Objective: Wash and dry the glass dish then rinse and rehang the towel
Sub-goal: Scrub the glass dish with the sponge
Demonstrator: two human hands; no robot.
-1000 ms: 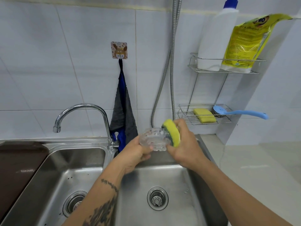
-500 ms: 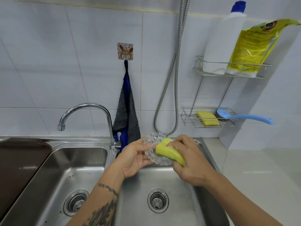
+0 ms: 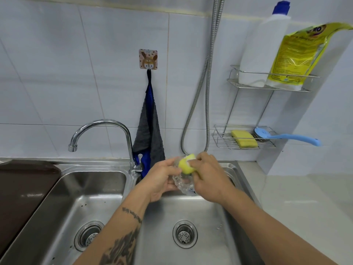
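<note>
Over the right sink basin (image 3: 214, 236), my left hand (image 3: 162, 178) grips a small clear glass dish (image 3: 184, 185) by its left edge. My right hand (image 3: 208, 178) presses a yellow sponge (image 3: 186, 165) onto the dish's upper part; the two hands hide much of the dish. A grey and blue towel (image 3: 149, 131) hangs from a square cartoon hook (image 3: 148, 59) on the tiled wall, just behind the faucet (image 3: 107, 129). No water runs from the spout.
The left sink basin (image 3: 76, 203) adjoins a dark brown board (image 3: 23, 190) at far left. A metal hose (image 3: 202, 87) hangs down the wall. Wire racks hold a white bottle (image 3: 265, 44), a yellow pouch (image 3: 298, 54), a spare sponge (image 3: 244, 138) and a blue brush (image 3: 286, 137). A counter (image 3: 305, 207) lies at right.
The dish has turned and come lower, closer to the basin. My right hand has shifted the sponge from the dish's right side onto its upper face.
</note>
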